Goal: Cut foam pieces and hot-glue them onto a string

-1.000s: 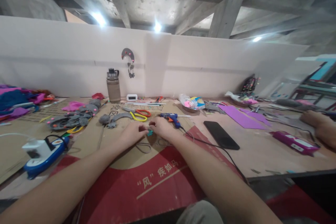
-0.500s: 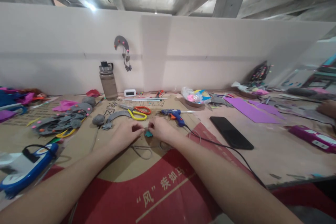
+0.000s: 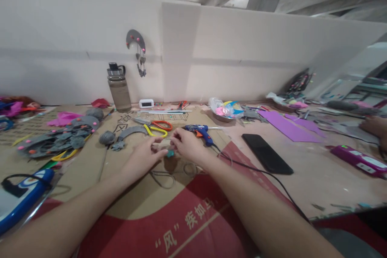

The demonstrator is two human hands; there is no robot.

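My left hand (image 3: 147, 154) is closed, its thumb tip against a small teal piece (image 3: 170, 153) low over the cardboard. Close beside it, my right hand (image 3: 187, 144) pinches what looks like the end of a thin grey cord; the fingers partly cover it. Loops of the grey cord (image 3: 165, 181) lie on the cardboard below both hands. Just beyond the hands are scissors (image 3: 155, 130) with yellow and orange handles, a grey crescent strip (image 3: 133, 131) and a blue glue gun (image 3: 203, 132).
A black phone (image 3: 267, 154) and the glue gun's cable (image 3: 256, 166) lie to the right, near a purple power strip (image 3: 359, 161). A water bottle (image 3: 119, 90) stands against the white wall. Grey decorated crescents (image 3: 60, 137) lie left. Another person's hand (image 3: 375, 127) shows at far right.
The camera view has tilted and shifted slightly. My left fingers have moved in against the teal piece, covering more of it, while the right hand keeps its pinch.
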